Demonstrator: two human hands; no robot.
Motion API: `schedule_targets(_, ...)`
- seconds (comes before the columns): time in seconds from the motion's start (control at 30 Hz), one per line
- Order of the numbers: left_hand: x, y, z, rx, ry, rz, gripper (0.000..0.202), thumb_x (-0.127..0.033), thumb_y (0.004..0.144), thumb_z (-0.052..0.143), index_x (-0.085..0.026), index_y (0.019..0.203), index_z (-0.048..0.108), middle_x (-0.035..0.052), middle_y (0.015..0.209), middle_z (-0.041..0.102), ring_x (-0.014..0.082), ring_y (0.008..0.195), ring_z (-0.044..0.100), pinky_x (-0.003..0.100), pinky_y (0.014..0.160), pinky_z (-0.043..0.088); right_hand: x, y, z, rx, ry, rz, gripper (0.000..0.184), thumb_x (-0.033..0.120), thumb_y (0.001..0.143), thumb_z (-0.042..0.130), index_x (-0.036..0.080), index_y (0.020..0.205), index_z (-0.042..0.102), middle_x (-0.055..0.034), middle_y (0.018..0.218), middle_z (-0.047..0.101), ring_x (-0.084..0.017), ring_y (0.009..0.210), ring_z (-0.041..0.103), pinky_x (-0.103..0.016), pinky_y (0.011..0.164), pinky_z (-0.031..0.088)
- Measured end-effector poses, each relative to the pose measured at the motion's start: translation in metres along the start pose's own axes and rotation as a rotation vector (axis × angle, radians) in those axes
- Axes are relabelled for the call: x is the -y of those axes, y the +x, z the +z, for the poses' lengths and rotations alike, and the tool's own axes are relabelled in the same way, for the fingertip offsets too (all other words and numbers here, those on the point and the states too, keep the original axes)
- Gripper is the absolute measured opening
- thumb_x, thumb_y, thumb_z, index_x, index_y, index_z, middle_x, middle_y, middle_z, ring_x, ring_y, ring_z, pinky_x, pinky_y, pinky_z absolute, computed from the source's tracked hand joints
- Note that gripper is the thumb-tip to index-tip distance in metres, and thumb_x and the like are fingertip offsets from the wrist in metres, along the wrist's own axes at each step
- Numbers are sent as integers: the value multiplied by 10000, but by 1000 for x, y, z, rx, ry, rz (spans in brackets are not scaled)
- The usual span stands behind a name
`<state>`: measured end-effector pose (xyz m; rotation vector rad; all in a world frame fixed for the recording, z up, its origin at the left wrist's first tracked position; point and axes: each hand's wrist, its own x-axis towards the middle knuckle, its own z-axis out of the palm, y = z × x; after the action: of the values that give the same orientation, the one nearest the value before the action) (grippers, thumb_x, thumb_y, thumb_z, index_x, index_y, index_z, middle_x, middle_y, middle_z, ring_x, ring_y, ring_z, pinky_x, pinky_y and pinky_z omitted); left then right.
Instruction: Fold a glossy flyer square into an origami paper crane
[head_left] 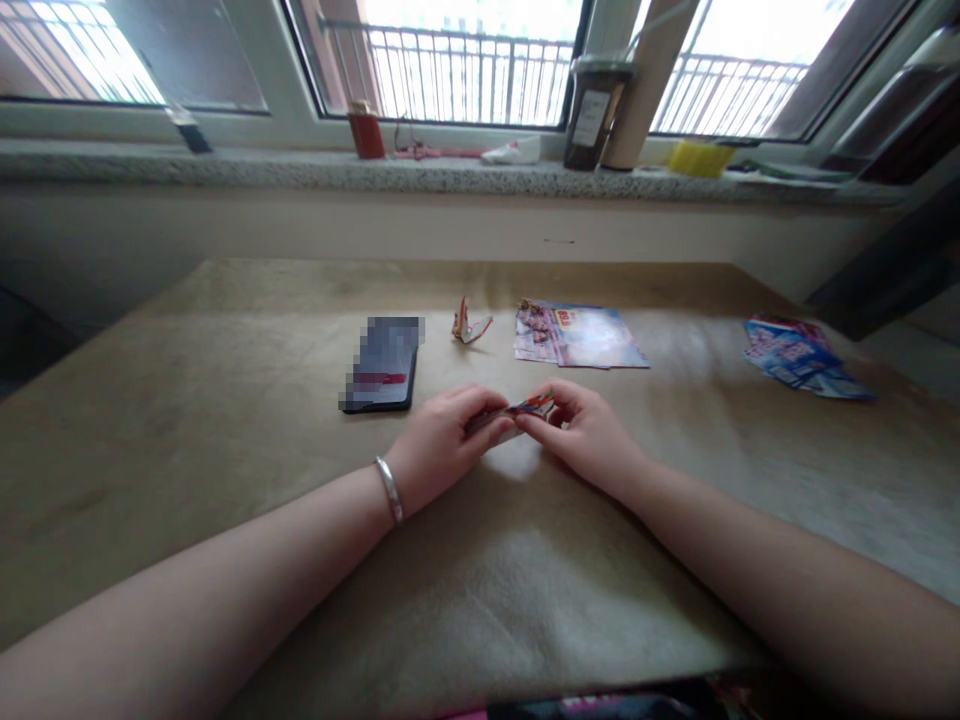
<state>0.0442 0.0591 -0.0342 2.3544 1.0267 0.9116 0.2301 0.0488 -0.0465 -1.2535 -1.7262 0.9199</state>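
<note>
Both my hands meet at the middle of the brown table [187, 400]. My left hand [439, 445], with a silver bangle on its wrist, pinches one end of a small folded piece of colourful paper [517, 412]. My right hand [589, 435] pinches the other end, fingers curled and closed on it. The paper is held just above the tabletop. A finished small folded paper figure [470, 323] stands a little farther back.
A dark phone [384, 365] lies left of the hands. Sheets of colourful printed paper [574, 335] lie behind the right hand, with more sheets [799, 357] at the far right. The windowsill [300, 172] carries a red cup [366, 130], a dark jar [596, 115] and a yellow object [701, 158].
</note>
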Motion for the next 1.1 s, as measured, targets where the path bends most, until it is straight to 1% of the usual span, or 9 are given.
schedule_targets(0.1, 0, 0, 0, -2, -33, -13, 146, -283, 855, 538, -158, 844, 612, 4, 757, 618, 102, 669, 554, 204, 597, 435, 2, 0, -1, 23, 19, -4, 169, 345, 748, 620, 182, 786, 601, 5, 656, 629, -103, 533, 531, -221, 495, 411)
schedule_targets(0.23, 0, -1, 1, -3, -43, -26, 137, -254, 867, 513, -165, 880, 615, 7, 781, 636, 103, 681, 568, 201, 601, 446, 6, 0, -4, 55, 49, -24, 150, 317, 776, 579, 171, 789, 614, -23, 715, 660, -123, 597, 579, -238, 543, 444)
schedule_targets(0.33, -1, -1, 1, 2, 8, -5, 144, -260, 868, 510, -169, 898, 617, 10, 798, 639, 104, 691, 571, 203, 610, 448, 7, 0, -4, 33, 20, -7, 140, 309, 766, 587, 171, 768, 611, -13, 687, 651, -114, 562, 566, -232, 519, 432)
schedule_targets(0.43, -1, -2, 1, -5, 31, -1, 150, -301, 834, 571, -170, 883, 626, 4, 776, 633, 101, 665, 557, 202, 594, 441, 7, 0, -2, 29, 10, 9, 144, 316, 763, 583, 175, 732, 595, -7, 661, 647, -111, 541, 559, -229, 504, 420)
schedule_targets(0.5, 0, -1, 1, -13, 6, -14, 147, -307, 816, 600, -169, 855, 631, -3, 746, 627, 95, 641, 547, 195, 574, 432, 6, 0, -2, 35, 23, 15, 156, 328, 765, 582, 177, 730, 593, -11, 669, 652, -117, 549, 567, -235, 513, 426)
schedule_targets(0.63, 1, -1, 2, -12, -67, -55, 149, -304, 828, 586, -162, 817, 633, -7, 715, 627, 92, 623, 548, 193, 559, 427, 3, 1, -2, 58, 56, -3, 177, 348, 781, 574, 175, 763, 607, -21, 704, 655, -128, 596, 580, -246, 554, 444)
schedule_targets(0.77, 1, -1, 2, 10, -120, -77, 174, -318, 840, 566, -160, 827, 637, 0, 734, 641, 95, 632, 564, 197, 568, 439, 3, 0, -4, 50, 32, -23, 192, 355, 796, 556, 177, 746, 610, -11, 673, 635, -122, 586, 564, -238, 551, 435)
schedule_targets(1.0, -1, -2, 0, 14, -17, -23, 162, -304, 826, 582, -159, 857, 648, 15, 758, 636, 99, 649, 556, 201, 579, 439, 6, 0, -4, 47, 43, -24, 201, 350, 787, 564, 182, 678, 585, -1, 626, 613, -118, 570, 539, -226, 524, 399)
schedule_targets(1.1, -1, -2, 1, 42, -55, -46, 162, -271, 833, 557, -168, 928, 641, 18, 824, 655, 101, 684, 583, 199, 599, 458, 2, 1, -5, 27, 75, -20, 206, 355, 795, 556, 178, 691, 576, 8, 610, 585, -113, 565, 519, -229, 530, 395)
